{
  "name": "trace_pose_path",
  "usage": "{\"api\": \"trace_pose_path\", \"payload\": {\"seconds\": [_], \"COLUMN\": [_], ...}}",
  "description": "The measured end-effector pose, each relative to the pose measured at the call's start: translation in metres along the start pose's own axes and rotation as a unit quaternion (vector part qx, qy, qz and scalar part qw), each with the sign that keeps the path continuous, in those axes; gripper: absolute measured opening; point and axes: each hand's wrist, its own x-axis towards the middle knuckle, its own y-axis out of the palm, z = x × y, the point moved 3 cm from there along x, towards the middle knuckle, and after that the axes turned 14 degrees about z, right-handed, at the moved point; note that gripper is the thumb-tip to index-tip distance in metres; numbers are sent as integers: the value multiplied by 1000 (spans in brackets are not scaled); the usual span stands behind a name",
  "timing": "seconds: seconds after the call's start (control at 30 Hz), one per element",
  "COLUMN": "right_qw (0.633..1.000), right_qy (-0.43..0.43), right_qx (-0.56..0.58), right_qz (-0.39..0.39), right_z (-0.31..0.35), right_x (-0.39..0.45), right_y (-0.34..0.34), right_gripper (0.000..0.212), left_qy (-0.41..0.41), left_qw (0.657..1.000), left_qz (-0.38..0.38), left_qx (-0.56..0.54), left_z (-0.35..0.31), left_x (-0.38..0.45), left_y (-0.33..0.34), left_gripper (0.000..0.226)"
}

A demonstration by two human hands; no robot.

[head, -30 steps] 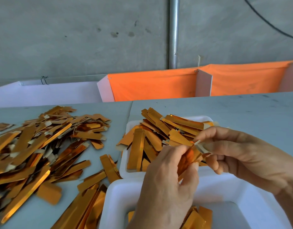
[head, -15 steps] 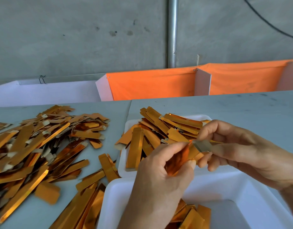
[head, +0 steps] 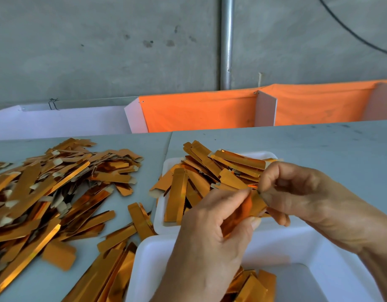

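Shiny orange foil strip [head: 242, 211], bent, tilted, above white tray [head: 282, 240].

Small workshop; bare concrete wall [head: 101, 51], grey worktable [head: 319, 144], heaps of gold foil strips [head: 57, 188], white trays [head: 275, 243]

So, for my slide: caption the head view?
Left hand and right hand pinch a gold strip over white trays of strips.

The left grip [head: 212, 240] rises from the lower edge, back toward the camera, thumb and forefinger pinched together. The right grip [head: 301, 199] enters from the right, fingers curled, fingertips meeting the left's.
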Motion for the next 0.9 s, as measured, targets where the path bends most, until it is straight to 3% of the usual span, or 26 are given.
{"api": "trace_pose_path", "payload": {"seconds": [0.13,0.2,0.33,0.4,0.53,0.9], "right_qw": [999,1000,982,975,962,934], "right_qy": [25,21,14,20,39,17], "right_qx": [-36,11,183,214,259,346], "right_qz": [2,12,47,58,73,88], "right_z": [-5,-6,-12,-15,-19,-17], "right_x": [4,4,3,4,3,3], "right_y": [5,3,-1,-1,0,2], "right_gripper": [7,2,20,21,48,42], "left_qy": [-4,-10,-15,-18,-18,-32], "left_qw": [998,998,999,999,999,996], "left_qz": [12,10,13,16,21,-1], "left_qx": [68,69,47,39,32,-82], "left_z": [1,2,2,2,2,-1], "left_x": [0,0,0,0,0,-3], "left_y": [2,2,1,1,1,-3], "left_gripper": [44,44,44,43,42,31]}}
